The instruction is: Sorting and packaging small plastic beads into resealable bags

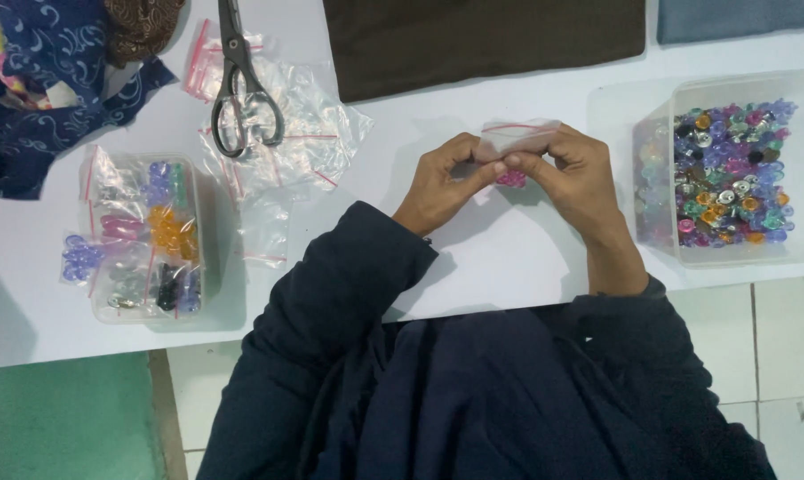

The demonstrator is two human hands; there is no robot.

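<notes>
Both hands meet over the middle of the white table (500,258), pinching one small clear zip bag (519,133) with a red strip along its top. My left hand (442,182) grips its left edge and my right hand (575,173) grips its right edge. A few pink beads (511,179) show inside the bag, just below my fingertips. Dark blue sleeves cover both forearms.
A clear box (682,222) of mixed coloured beads stands at the right. At the left, a clear tray (144,236) holds small bags of sorted beads. Scissors (242,89) lie on a pile of empty zip bags (318,133). Brown cloth (482,40) and blue patterned cloth (38,80) lie at the back.
</notes>
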